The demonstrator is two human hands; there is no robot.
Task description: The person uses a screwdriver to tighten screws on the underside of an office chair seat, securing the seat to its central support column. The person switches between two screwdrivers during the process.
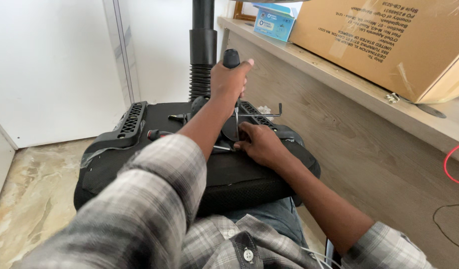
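Plaid sleeves frame an upturned black chair seat [154,169] on the person's lap, where the left hand [230,79], fingers clamped on the screwdriver [233,74], drives a fastener while the right hand's [259,144] fingertips, pinched together, steady its tip; judged mid-fastening, needing downward pressure and turning.

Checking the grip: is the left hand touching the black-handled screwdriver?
Touching. The head view shows the left hand wrapped around the black-handled screwdriver, held upright.

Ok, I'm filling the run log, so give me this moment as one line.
left hand: grips screwdriver upright | right hand: steadies tip on upturned chair seat | hex key: lies on seat
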